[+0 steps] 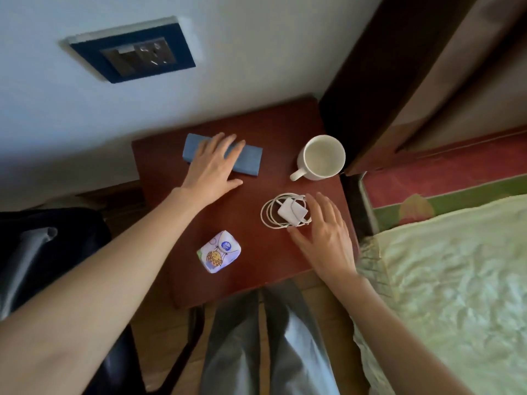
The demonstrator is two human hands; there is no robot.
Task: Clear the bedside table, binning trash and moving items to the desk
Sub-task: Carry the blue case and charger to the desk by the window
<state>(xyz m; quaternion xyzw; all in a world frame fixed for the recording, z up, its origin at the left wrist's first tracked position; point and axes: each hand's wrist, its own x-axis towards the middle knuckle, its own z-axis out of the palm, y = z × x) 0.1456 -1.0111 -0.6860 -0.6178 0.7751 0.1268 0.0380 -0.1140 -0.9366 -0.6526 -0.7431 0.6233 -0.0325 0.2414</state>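
Note:
On the dark red bedside table (265, 129) lie a blue case (251, 159), a white empty mug (322, 156), a white charger (292, 210) with its coiled cable, and a small printed packet (219, 251). My left hand (212, 163) rests flat on the blue case with its fingers spread, covering the case's middle. Just right of the charger, my right hand (325, 238) hovers with fingers apart, its thumb tip near the cable coil. Neither hand holds anything.
A wall socket (134, 49) sits above the table. A bed (456, 280) with a pale cover adjoins the table's right side, behind a dark wooden headboard (370, 81). A dark chair (51, 246) stands at the left. My legs are at the table's front edge.

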